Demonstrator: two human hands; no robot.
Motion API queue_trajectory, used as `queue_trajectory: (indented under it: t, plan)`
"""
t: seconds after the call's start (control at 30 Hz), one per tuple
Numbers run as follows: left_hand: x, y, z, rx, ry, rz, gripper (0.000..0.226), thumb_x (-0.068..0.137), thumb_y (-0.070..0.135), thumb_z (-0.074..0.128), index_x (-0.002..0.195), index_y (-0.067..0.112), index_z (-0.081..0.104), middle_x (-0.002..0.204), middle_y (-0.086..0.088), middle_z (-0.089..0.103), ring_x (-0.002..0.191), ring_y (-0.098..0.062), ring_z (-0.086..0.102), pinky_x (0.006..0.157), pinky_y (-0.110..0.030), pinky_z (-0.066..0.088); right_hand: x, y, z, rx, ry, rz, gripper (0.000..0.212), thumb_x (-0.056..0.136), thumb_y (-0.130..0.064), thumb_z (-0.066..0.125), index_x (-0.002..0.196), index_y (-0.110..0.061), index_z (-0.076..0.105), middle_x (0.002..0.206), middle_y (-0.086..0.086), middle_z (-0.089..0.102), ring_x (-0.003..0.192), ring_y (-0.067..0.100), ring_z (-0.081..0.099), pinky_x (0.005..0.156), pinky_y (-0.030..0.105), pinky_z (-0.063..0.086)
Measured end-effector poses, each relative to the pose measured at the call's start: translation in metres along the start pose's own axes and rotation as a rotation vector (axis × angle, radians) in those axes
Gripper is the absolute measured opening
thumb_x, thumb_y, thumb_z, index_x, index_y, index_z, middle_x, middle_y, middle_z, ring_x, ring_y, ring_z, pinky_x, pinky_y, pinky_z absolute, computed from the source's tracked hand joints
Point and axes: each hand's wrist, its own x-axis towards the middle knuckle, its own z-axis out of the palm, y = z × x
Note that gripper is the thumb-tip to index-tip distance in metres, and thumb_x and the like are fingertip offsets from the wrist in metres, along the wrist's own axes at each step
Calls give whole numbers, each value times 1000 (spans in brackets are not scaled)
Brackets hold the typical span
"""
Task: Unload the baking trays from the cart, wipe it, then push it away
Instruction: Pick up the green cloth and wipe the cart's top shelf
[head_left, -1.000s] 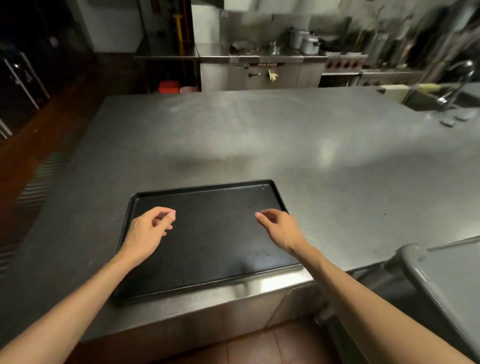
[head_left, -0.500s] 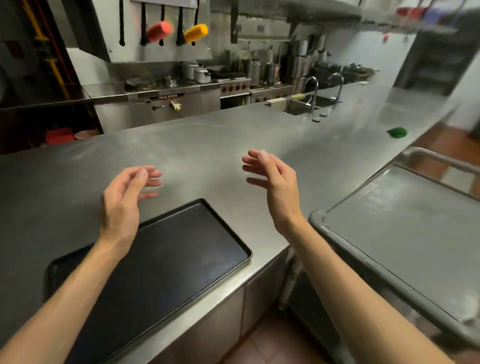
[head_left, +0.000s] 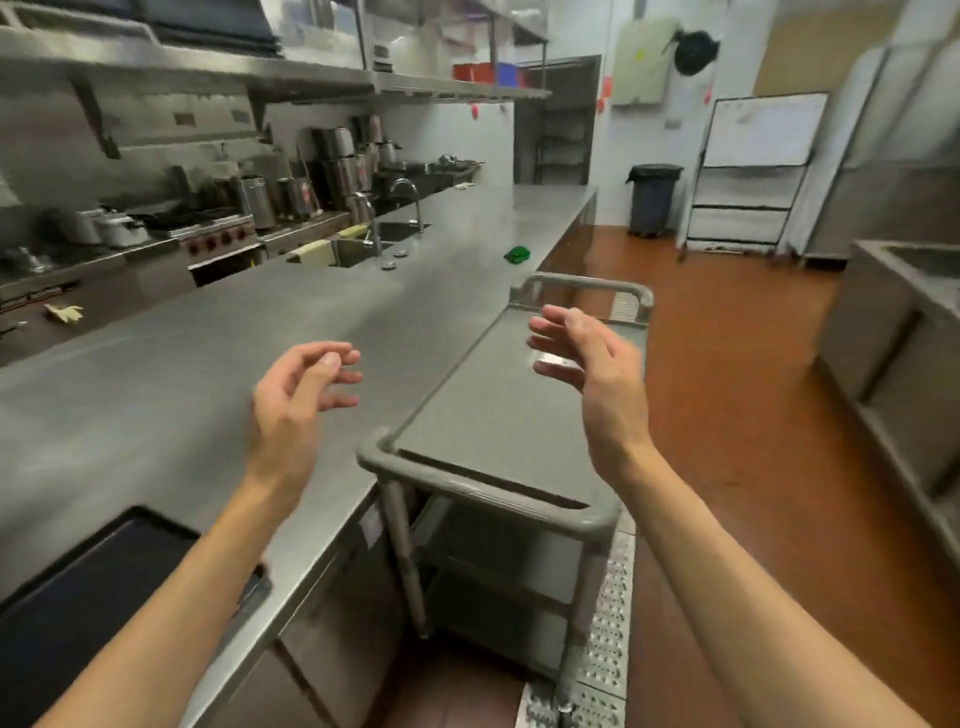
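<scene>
Here, at the far left, the black baking tray (head_left: 78, 613) lies flat on the steel counter (head_left: 171, 395), close to its front edge. The left hand (head_left: 291, 410) hovers above the counter, fingers loosely curled, holding nothing. Further right, the cart (head_left: 509, 415) stands just beside the counter, its top shelf bare. The right hand (head_left: 597, 379) hangs over it, spread wide and empty. A green cloth (head_left: 517, 253) lies well away down the counter. Reaching for it, the person could bump the cart, which might roll off.
</scene>
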Motion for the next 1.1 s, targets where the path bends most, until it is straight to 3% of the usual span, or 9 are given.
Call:
queue_trajectory:
  t: [0.17, 0.3, 0.4, 0.53, 0.73, 0.9, 1.0, 1.1]
  plan:
    - [-10, 10, 175, -112, -182, 20, 26, 99, 13, 45, 113, -1, 61, 113, -20, 65, 98, -32, 65, 76, -37, 58, 12, -39, -186, -121, 230, -64, 40, 92, -36, 48, 114, -10, 70, 107, 6, 74, 100, 22, 70, 87, 46, 57]
    - [-17, 18, 279, -188, -274, 17, 23, 96, 17, 47, 109, 6, 64, 110, -15, 67, 98, -35, 65, 78, -44, 57, 21, -59, -291, -176, 381, -82, 35, 96, -33, 46, 112, -12, 70, 105, 5, 74, 100, 20, 69, 88, 47, 57]
    - [-9, 16, 346, -235, -315, 4, 23, 95, 17, 48, 107, 6, 64, 109, -17, 67, 95, -34, 65, 75, -39, 57, 34, -65, -350, -223, 456, -98, 37, 93, -37, 45, 110, -17, 70, 106, 5, 74, 102, 21, 69, 89, 45, 57]
    - [18, 4, 419, -312, -335, -24, 27, 90, 23, 48, 106, 8, 64, 109, -19, 66, 91, -30, 66, 72, -34, 58, 67, -55, -401, -277, 525, -97, 38, 91, -41, 45, 109, -18, 70, 106, 3, 74, 102, 19, 68, 90, 44, 57]
    - [77, -46, 530, -388, -360, -14, 22, 92, 22, 46, 97, 19, 67, 101, -10, 69, 92, -34, 65, 77, -45, 56, 155, -9, -456, -316, 538, -97, 42, 91, -41, 47, 112, -15, 71, 106, 2, 74, 102, 19, 68, 89, 44, 57]
    - [155, -75, 632, -424, -376, -65, 22, 91, 24, 47, 100, 17, 66, 108, -24, 66, 87, -32, 66, 72, -36, 59, 252, 17, -506, -374, 579, -81, 42, 91, -42, 46, 113, -16, 70, 105, -1, 74, 102, 15, 68, 89, 43, 58]
    - [198, -83, 680, -408, -390, -49, 24, 95, 20, 45, 105, 11, 65, 103, -19, 68, 86, -31, 67, 70, -31, 59, 311, 29, -532, -368, 585, -86, 41, 92, -40, 47, 114, -15, 70, 106, 0, 74, 101, 15, 69, 88, 42, 58]
    - [240, -96, 717, -367, -390, -31, 25, 94, 24, 45, 104, 13, 65, 98, -11, 70, 87, -31, 69, 75, -38, 59, 369, 51, -551, -360, 574, -82, 41, 92, -40, 47, 114, -15, 70, 106, -1, 74, 101, 14, 69, 88, 41, 58]
